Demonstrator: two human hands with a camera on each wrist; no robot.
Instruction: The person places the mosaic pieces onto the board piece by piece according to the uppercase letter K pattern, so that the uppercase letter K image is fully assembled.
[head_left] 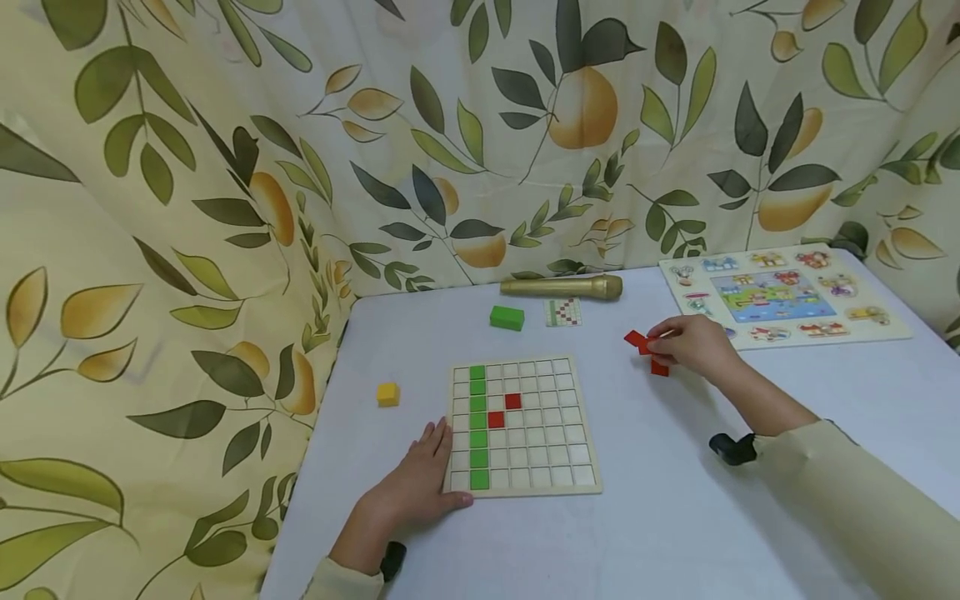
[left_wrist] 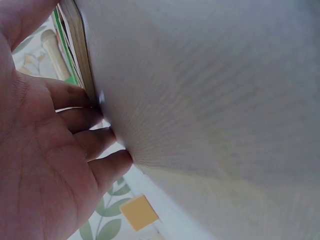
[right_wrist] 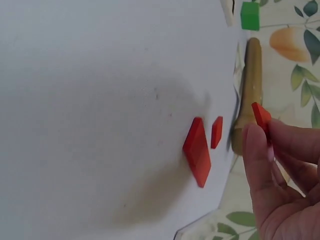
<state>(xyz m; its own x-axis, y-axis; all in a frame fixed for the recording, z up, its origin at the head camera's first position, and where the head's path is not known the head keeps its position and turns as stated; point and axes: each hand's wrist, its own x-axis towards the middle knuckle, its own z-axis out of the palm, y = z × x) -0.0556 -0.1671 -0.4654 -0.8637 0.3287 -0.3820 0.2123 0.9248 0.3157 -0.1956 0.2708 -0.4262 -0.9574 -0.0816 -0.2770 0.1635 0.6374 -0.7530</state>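
A square wooden grid board [head_left: 558,436] lies on the white table, with a column of green tiles [head_left: 478,437] and two red tiles [head_left: 513,402] on its cells. My left hand [head_left: 416,483] rests at the board's lower left corner, fingers along the left side, thumb by the near edge. In the left wrist view, the straight fingertips touch the board's edge [left_wrist: 80,45]. To the right of the board, my right hand [head_left: 693,346] pinches a small red tile [right_wrist: 261,116] between thumb and finger, above the table. Other red tiles [right_wrist: 198,152] lie under and beside that hand.
A yellow block [head_left: 387,394] sits left of the board. Behind it are a green block [head_left: 507,317], a small pattern card [head_left: 563,312] and a gold microphone [head_left: 562,287]. A picture puzzle board [head_left: 862,321] lies at the back right, before a leaf-patterned curtain [head_left: 480,167].
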